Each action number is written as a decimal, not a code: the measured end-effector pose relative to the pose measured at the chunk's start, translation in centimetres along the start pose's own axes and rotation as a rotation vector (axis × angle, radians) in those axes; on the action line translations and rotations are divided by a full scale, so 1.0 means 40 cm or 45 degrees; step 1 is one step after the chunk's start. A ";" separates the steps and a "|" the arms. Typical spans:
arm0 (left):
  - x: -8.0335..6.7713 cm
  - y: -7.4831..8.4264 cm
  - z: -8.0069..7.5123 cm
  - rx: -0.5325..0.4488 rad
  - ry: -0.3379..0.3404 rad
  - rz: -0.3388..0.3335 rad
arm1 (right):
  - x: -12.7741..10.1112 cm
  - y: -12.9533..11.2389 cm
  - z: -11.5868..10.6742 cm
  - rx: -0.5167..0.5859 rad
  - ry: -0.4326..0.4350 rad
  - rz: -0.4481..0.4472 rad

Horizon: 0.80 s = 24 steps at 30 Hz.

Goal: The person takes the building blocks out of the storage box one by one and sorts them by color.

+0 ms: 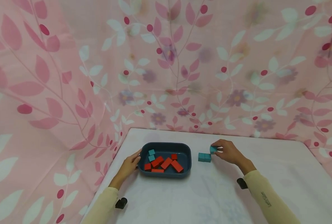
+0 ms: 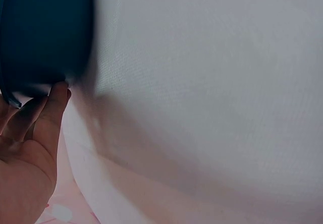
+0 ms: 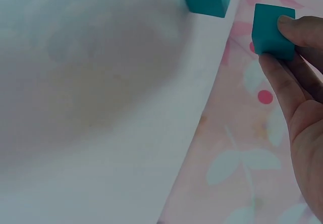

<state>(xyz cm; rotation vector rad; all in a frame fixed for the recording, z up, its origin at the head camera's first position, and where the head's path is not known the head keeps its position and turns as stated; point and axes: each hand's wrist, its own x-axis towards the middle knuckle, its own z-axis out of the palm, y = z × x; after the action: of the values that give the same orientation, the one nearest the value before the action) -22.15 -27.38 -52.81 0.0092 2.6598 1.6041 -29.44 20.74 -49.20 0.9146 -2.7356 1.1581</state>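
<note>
My right hand (image 1: pixel 228 151) pinches a teal cube (image 3: pixel 272 32) between thumb and fingers, just above and to the right of two teal cubes (image 1: pixel 204 157) that stand side by side on the table. At the left, my left hand (image 1: pixel 128 167) grips the short end of a dark blue baking dish (image 1: pixel 166 175), its fingertips (image 2: pixel 58 90) under the rim. Inside the dish lie several red blocks (image 1: pixel 177 166), some long and some cube-shaped. Two more teal cubes (image 1: pixel 151 158) lie in its left part.
A white cloth covers the table (image 1: pixel 210 199). Behind it and on the left hangs a pink floral curtain (image 1: pixel 182 62). Black wrist cameras (image 1: pixel 121 203) sit below both forearms.
</note>
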 end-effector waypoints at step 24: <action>0.001 -0.002 0.000 -0.007 -0.004 -0.019 | -0.043 0.065 0.052 0.012 -0.110 0.243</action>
<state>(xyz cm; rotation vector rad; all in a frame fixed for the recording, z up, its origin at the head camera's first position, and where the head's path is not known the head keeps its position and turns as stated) -22.21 -27.42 -52.89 -0.0081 2.6469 1.6056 -28.98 21.65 -52.80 0.7341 -2.9440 1.1863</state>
